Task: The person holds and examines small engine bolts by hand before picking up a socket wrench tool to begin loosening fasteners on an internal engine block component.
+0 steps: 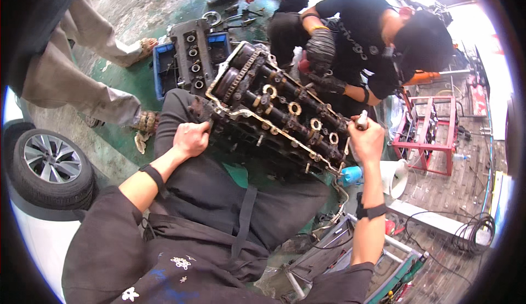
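Basically, the engine point(276, 112) lies just beyond the lap point(213, 189), R hand point(366, 138) wrapped round a silver-ended tool point(361, 119) at its right end, L hand point(192, 139) clenched by the near-left corner; can't tell if that grips anything. Best keep the tool steady, brace w/ L, mind the co-worker's gloved hand point(320, 49) opposite. Oily dark metal, pale rim point(262, 117), round brassy rings point(295, 103), linked chain point(243, 78).
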Action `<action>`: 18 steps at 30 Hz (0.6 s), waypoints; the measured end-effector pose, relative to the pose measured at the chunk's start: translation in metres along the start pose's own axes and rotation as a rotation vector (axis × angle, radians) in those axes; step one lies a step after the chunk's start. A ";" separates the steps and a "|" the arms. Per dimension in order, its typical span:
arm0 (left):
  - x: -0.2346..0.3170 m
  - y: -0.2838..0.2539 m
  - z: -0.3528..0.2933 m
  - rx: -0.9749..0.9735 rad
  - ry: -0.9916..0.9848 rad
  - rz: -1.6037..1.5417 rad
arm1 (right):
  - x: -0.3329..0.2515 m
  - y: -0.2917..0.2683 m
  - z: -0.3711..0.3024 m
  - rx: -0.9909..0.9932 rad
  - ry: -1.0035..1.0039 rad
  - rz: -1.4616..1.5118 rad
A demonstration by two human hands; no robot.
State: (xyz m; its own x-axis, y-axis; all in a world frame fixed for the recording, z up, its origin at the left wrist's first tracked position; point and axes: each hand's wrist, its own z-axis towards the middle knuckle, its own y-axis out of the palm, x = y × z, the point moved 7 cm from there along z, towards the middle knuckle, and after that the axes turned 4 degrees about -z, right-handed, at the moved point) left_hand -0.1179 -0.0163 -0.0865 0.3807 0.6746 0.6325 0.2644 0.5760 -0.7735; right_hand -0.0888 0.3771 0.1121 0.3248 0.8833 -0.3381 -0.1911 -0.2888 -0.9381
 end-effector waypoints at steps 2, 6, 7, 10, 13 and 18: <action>0.003 0.003 0.005 -0.004 0.014 -0.004 | 0.012 0.018 0.023 -0.047 -0.039 -0.066; -0.003 0.000 0.003 -0.007 -0.010 0.017 | 0.027 0.062 0.055 -0.150 -0.023 -0.049; -0.004 0.000 0.003 -0.008 -0.012 0.032 | 0.033 0.071 0.059 -0.178 -0.002 -0.023; -0.002 0.003 0.006 -0.038 -0.051 -0.023 | 0.049 0.082 0.065 -0.166 0.007 -0.027; -0.002 0.003 0.007 -0.027 -0.043 -0.023 | 0.053 0.090 0.065 -0.250 0.069 -0.052; -0.004 0.004 0.008 -0.050 -0.047 -0.012 | 0.048 0.091 0.068 -0.254 0.041 -0.029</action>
State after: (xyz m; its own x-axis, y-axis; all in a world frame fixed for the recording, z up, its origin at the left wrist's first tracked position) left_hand -0.1258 -0.0126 -0.0922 0.3354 0.6897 0.6418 0.3127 0.5611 -0.7664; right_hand -0.1534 0.4178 0.0154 0.3654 0.8781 -0.3090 0.0562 -0.3522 -0.9342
